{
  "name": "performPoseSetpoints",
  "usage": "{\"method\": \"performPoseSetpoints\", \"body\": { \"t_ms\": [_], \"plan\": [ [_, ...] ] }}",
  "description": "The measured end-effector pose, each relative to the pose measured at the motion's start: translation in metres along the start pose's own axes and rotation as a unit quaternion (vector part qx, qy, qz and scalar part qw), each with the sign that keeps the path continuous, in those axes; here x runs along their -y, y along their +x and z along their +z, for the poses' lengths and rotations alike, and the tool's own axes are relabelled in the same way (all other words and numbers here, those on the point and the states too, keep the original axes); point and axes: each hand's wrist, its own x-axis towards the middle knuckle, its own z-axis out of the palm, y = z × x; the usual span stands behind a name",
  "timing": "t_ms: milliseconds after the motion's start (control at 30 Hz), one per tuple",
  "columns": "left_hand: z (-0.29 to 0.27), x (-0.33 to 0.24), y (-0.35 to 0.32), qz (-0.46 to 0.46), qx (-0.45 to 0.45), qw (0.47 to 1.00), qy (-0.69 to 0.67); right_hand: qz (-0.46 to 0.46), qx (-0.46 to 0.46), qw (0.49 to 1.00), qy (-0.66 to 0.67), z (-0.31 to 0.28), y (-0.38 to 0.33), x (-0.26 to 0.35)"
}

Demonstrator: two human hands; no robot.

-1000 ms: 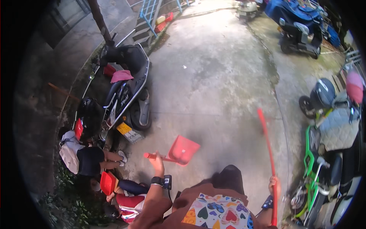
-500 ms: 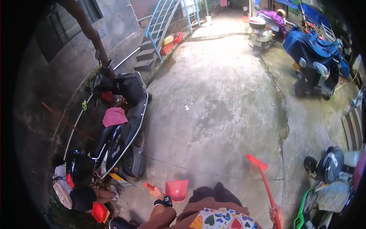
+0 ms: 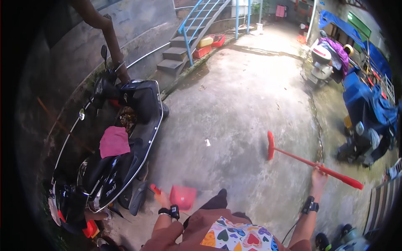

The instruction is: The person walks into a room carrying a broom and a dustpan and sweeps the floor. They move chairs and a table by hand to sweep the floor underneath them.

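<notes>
My left hand (image 3: 162, 199) is wrapped round the red handle of a dustpan, whose red pan (image 3: 183, 198) hangs low over the concrete beside my leg. Out to the right, my right hand (image 3: 319, 177) grips a red broom (image 3: 293, 156) by its stick. The stick slants forward and left from the thick end behind my hand. The red broom head (image 3: 270, 145) is over the middle of the ground; whether it touches I cannot tell. A small white scrap (image 3: 207, 142) lies on the concrete, left of the broom head.
A black scooter (image 3: 125, 167) with a pink cloth (image 3: 114, 142) on its seat stands at my left. Steps (image 3: 172, 53) with a blue rail rise at the far left, beside red crates (image 3: 202, 51). Parked scooters (image 3: 321, 62) and a blue tarp (image 3: 364, 100) line the right.
My right hand has lifted forward and outward, swinging the broom from nearly upright to a slant with its head farther ahead. The view has shifted forward; the dustpan stays at my left.
</notes>
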Motion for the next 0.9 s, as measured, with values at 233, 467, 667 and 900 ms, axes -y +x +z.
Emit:
{"method": "performPoseSetpoints", "body": {
  "t_ms": [233,467,667,900],
  "plan": [
    [0.227,-0.165,0.035,0.033,0.094,0.993,-0.058,-0.101,0.034,0.993,-0.055,0.087,0.179,-0.084],
    [0.406,-0.173,0.110,0.041,0.111,0.979,-0.167,0.037,0.164,0.983,-0.077,0.104,0.341,-0.094],
    [0.496,-0.200,0.138,0.024,0.020,0.988,-0.150,0.128,-0.044,0.975,-0.174,0.184,0.521,-0.216],
    [0.556,-0.212,0.151,0.004,-0.099,0.993,-0.057,0.250,0.096,0.879,-0.394,0.316,0.695,-0.407]
  ]
}}
